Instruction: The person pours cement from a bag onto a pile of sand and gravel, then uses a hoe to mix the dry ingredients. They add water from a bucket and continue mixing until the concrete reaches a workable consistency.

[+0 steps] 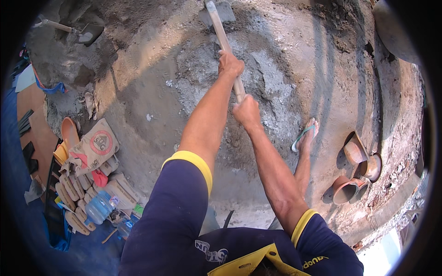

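Observation:
Both fists are wrapped round the wooden handle (220, 31) of a hoe. My left hand (230, 64) grips it midway, and my right hand (248, 110) holds the lower end, nearer my body. At the top of the view, the metal hoe blade (226, 13) rests on or just over damp, dark mix; its exact contact cannot be told. Below the blade and partly behind my hands spreads a mound of grey cement powder and sand (272, 82). My foot in a green-strapped flip-flop (305, 134) stands at the mound's right edge.
A shovel (88, 34) lies at upper left by wet mortar. Left are a paper cement bag (98, 146), several stacked bricks or blocks (70, 188), a water jug (98, 207) and an orange container (70, 129). Several buckets (344, 189) stand right. A rounded drum-like object (395, 32) is upper right.

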A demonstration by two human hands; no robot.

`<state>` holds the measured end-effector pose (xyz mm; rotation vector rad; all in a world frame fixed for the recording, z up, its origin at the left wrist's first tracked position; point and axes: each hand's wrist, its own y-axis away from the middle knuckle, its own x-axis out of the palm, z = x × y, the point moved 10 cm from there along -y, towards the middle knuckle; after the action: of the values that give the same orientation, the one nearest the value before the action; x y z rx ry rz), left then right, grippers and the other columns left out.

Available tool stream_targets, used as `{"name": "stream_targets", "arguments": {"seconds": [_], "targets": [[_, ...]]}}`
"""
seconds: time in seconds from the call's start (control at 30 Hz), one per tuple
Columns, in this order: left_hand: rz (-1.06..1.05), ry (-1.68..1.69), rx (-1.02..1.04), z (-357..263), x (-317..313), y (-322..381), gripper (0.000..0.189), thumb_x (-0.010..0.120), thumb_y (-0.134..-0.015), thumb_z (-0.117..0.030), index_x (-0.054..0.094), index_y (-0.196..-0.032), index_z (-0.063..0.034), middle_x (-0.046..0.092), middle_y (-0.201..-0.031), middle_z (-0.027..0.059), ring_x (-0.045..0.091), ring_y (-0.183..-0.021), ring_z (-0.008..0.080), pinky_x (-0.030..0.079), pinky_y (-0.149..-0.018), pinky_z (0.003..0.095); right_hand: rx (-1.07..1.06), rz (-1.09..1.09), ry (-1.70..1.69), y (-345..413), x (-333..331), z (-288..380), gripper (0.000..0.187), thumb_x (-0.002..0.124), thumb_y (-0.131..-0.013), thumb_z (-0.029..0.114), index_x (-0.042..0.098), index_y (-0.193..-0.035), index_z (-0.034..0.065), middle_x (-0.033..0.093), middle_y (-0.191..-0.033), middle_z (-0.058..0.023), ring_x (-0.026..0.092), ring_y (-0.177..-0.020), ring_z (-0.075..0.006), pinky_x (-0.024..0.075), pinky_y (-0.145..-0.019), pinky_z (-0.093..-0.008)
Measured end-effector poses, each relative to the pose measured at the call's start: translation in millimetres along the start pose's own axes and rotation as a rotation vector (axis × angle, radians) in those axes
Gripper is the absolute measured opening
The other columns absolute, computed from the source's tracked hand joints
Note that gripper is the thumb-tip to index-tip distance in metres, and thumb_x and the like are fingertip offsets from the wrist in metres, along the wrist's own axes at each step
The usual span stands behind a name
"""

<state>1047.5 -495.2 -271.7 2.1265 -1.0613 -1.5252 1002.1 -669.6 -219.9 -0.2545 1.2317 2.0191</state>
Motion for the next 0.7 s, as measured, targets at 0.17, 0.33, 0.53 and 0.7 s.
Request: {"name": "stream_targets", "arguments": {"seconds": [0.17,0.33,0.53,0.7], "targets": [[-0.053,0.062,-0.108,78.4,51.7,70.4,0.058,0.067,-0.078,-0.020,0.037,-0.120,0.0066,0.058,-0.113,0.0283,0.057,-0.108,0.0410,0.048,-0.091,0.0451,0.142,0.046,0.054,162.8,2.2,-120.1,0.027,0.063,-0.075,0.011,0.051,-0.093,-0.0065,0.063,-0.085,-0.0309,0.062,-0.085,-0.0456,0.0507,-0.075,-0.0494],[0.136,0.227,-0.398,200.8,101.9,244.8,0.050,0.066,-0.072,-0.019,0.047,-0.113,0.0049,0.058,-0.109,0.0293,0.056,-0.107,0.0441,0.044,-0.095,0.0452,0.240,0.148,0.213,320.3,-1.3,-219.5,0.032,0.067,-0.072,0.011,0.048,-0.094,-0.0021,0.062,-0.075,-0.0284,0.061,-0.073,-0.0468,0.0502,-0.067,-0.0516],[-0.081,0.303,-0.215,164.8,4.9,174.3,0.059,0.068,-0.076,-0.022,0.044,-0.121,0.0078,0.059,-0.111,0.0278,0.057,-0.106,0.0397,0.043,-0.092,0.0433,0.033,0.083,0.077,247.4,51.8,-174.6,0.028,0.066,-0.073,0.009,0.048,-0.092,-0.0011,0.061,-0.072,-0.0280,0.060,-0.068,-0.0468,0.0489,-0.063,-0.0528],[-0.211,-0.065,0.055,55.5,-62.1,-22.8,0.081,0.055,-0.083,-0.015,0.003,-0.138,0.0120,0.052,-0.119,0.0339,0.053,-0.114,0.0427,0.042,-0.099,0.0432,-0.136,0.138,-0.020,-11.0,62.3,27.2,0.028,0.064,-0.076,0.009,0.055,-0.099,-0.0065,0.064,-0.092,-0.0285,0.062,-0.091,-0.0436,0.0514,-0.078,-0.0489]]}}
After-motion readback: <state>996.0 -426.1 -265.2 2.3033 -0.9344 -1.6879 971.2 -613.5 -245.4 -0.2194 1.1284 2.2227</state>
